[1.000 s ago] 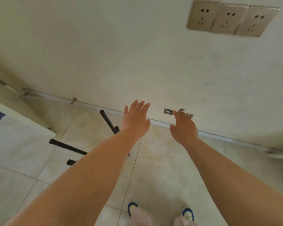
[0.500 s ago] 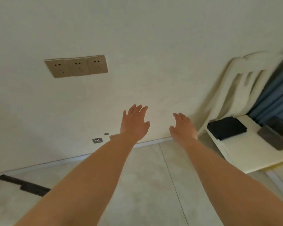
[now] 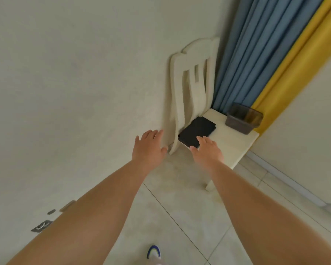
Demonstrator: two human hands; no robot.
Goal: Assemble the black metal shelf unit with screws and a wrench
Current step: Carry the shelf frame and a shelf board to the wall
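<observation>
Both hands out ahead, empty, fingers spread and relaxed: left hand (image 3: pixel 149 145) level with the back post of the cream wooden chair (image 3: pixel 195 77), right hand (image 3: pixel 208 150) over the seat's near edge, fingertips at the near corner of the flat black rectangular stack (image 3: pixel 197 131). Whether touching yet, impossible to tell. Probably shelf plates, lying on the seat just beyond the right fingers, tucked against the chair back.

Best taken with both hands, one at each short side, thumbs on top, then lifted level so nothing slides off. Better to draw toward the body than sideways.

Tight on the left: back slats and pale wall (image 3: pixel 65 92) close beside the stack. Beyond the right hand, a translucent grey plastic bin (image 3: pixel 244 119) on the seat's far corner, blue curtain (image 3: pixel 256 54) behind. Open tiled floor (image 3: pixel 180 217) under the forearms for stepping back.
</observation>
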